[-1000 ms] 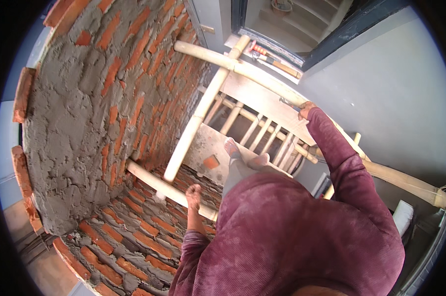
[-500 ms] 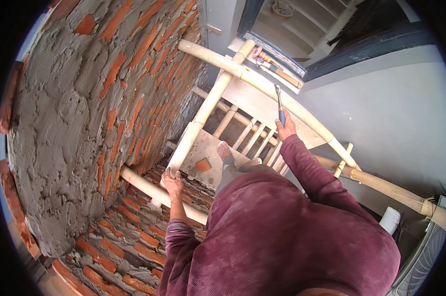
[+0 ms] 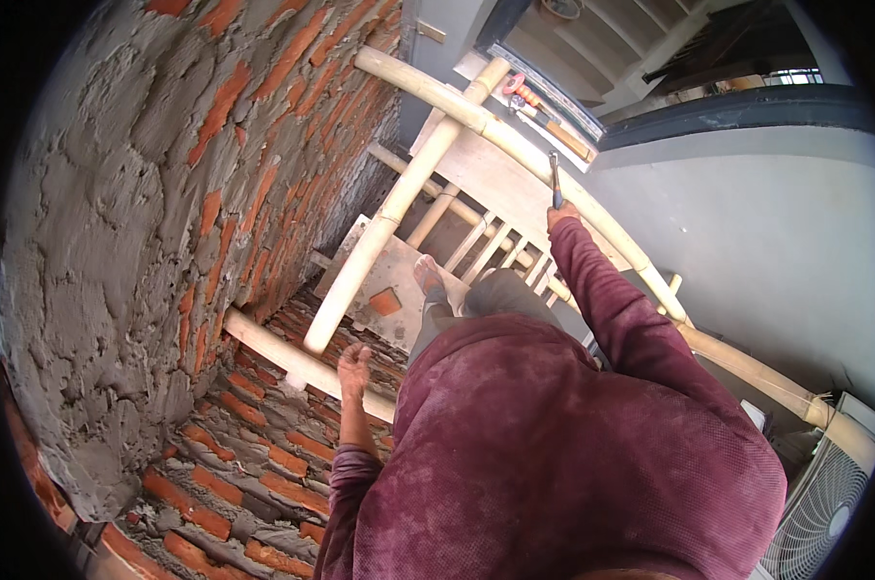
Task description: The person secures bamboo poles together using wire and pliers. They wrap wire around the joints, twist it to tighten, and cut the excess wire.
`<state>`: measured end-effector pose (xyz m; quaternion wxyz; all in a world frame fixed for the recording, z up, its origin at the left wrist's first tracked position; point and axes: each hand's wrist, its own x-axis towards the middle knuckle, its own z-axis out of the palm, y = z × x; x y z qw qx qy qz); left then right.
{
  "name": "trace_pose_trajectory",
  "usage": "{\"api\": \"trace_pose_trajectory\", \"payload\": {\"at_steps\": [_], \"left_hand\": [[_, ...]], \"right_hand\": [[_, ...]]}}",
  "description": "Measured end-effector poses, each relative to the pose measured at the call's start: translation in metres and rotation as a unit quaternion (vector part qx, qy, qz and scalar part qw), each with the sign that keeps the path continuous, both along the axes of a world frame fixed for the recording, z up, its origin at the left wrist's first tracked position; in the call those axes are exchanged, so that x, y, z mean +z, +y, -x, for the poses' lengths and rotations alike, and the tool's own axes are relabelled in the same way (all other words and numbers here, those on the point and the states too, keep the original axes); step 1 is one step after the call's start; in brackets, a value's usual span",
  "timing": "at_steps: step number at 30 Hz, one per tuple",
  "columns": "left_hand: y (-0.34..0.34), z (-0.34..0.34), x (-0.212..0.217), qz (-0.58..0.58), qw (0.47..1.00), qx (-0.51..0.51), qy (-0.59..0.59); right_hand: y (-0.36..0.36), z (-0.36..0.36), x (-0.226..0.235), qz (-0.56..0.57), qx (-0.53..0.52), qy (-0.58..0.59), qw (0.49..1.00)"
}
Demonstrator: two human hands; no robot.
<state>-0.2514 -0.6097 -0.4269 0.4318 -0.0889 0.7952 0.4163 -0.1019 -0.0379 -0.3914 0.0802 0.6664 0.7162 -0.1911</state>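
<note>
A tall brick wall [image 3: 167, 222], half coated in rough grey mortar, is filling the left of the view and curving down under the person. A bamboo scaffold [image 3: 515, 145] is running across the middle, its thick pale poles crossing each other, and a pale plank platform [image 3: 399, 280] with slats is lying among them; the person's bare foot [image 3: 428, 275] is resting on it near a small orange brick piece [image 3: 384, 302]. A grey plastered wall [image 3: 747, 251] is rising on the right, and an air-conditioner outdoor unit [image 3: 824, 503] is showing at the lower right corner.

The person, in a dusty maroon sleeve, is reaching the right hand [image 3: 560, 213] up beside the long upper pole. That hand is clenched around the handle of a narrow metal tool [image 3: 554, 179], whose blade is pointing upward just in front of the pole. The left hand [image 3: 353, 365] is lying on the lower horizontal bamboo pole [image 3: 273, 350] close to the wall, fingers draped over it; whether it is gripping tightly cannot be told.

The tool is looking stiff, slim and fairly light, probably steel with a dark grip, so it is best taken at the handle end. Mortar dust may be making the grip slippery.
</note>
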Motion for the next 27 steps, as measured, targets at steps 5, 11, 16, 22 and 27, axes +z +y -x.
{"api": "trace_pose_trajectory", "payload": {"at_steps": [5,11,16,22,27], "left_hand": [[-0.007,-0.045,-0.039,-0.094,0.995,0.031,0.024],[0.037,-0.026,0.021,0.121,0.989,0.019,0.082],[0.033,-0.056,-0.01,0.027,0.979,0.131,0.155],[0.034,-0.094,-0.003,-0.051,0.981,0.177,0.06],[0.062,-0.095,0.044,-0.073,0.976,0.206,0.015]], "right_hand": [[-0.023,0.004,0.057,-0.04,0.03,0.138,0.989],[-0.026,-0.011,0.049,0.005,0.147,0.03,0.989],[0.01,0.024,0.066,-0.041,0.228,-0.038,0.972],[0.058,0.074,0.068,0.014,0.122,0.041,0.992],[0.081,0.103,0.056,0.088,0.104,-0.063,0.989]]}}
